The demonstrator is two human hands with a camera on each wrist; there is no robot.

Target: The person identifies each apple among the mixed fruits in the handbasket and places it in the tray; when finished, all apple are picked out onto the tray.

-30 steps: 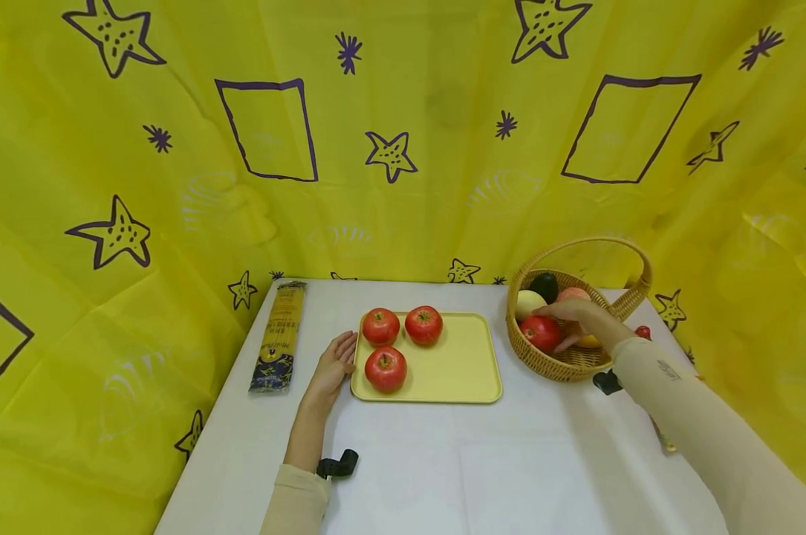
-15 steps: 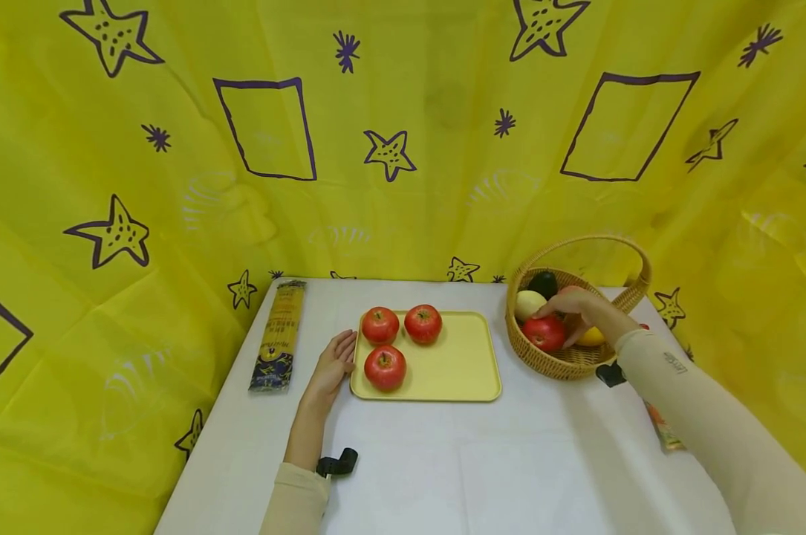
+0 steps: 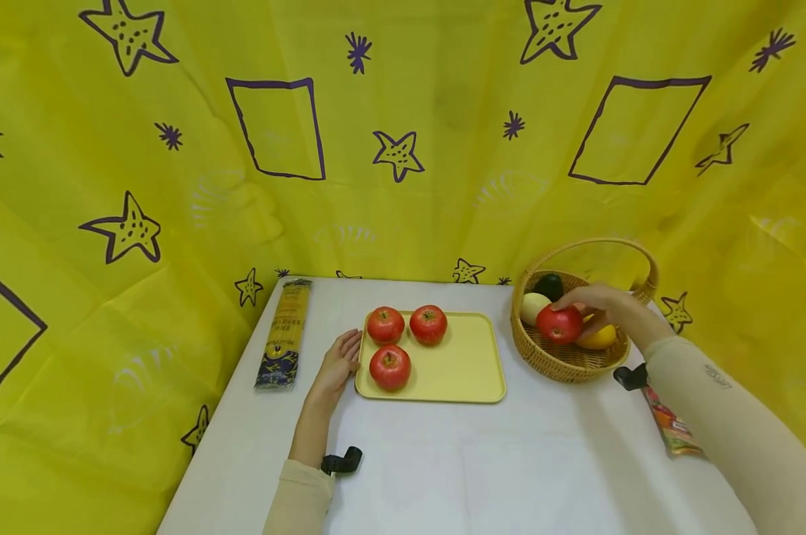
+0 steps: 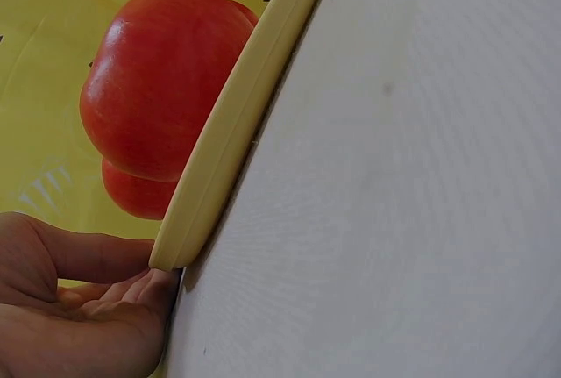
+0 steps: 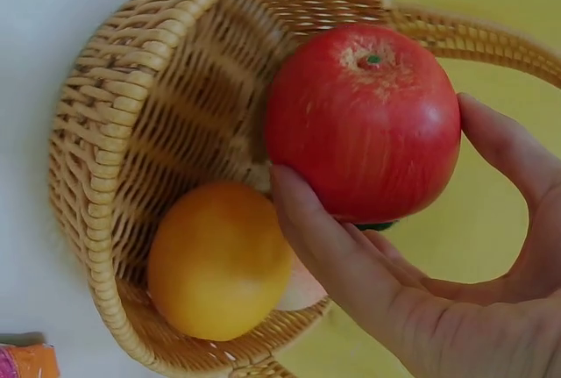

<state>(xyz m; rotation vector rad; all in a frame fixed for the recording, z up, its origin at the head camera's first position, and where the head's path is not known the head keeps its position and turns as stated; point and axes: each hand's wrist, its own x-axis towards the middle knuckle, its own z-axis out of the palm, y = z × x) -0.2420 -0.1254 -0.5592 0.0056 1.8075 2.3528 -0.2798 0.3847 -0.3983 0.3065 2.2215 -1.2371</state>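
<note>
My right hand (image 3: 599, 305) holds a red apple (image 5: 364, 124) between thumb and fingers, just above the inside of a wicker basket (image 3: 543, 360). In the basket lie a yellow-orange fruit (image 5: 219, 260), a pale round fruit (image 3: 533, 307) and a dark green one (image 3: 548, 287). My left hand (image 3: 336, 368) rests against the left edge of a yellow tray (image 3: 463, 364), fingers fairly straight and thumb touching the rim. Three red apples sit on the tray: a rear left apple (image 3: 385, 325), a rear right apple (image 3: 429, 325) and a front apple (image 3: 390, 367).
A yellow and dark-blue packet of noodles (image 3: 284, 334) lies at the table's left. A colourful packet (image 3: 673, 423) lies at the right, partly behind my right sleeve. The basket's tall handle (image 3: 596, 241) arches over its back. A yellow patterned curtain (image 3: 403, 208) hangs behind the white table.
My right hand has lifted the red apple from the basket's bottom, moving slightly up and to the right. My left hand stays at the tray's edge. The view has shifted slightly.
</note>
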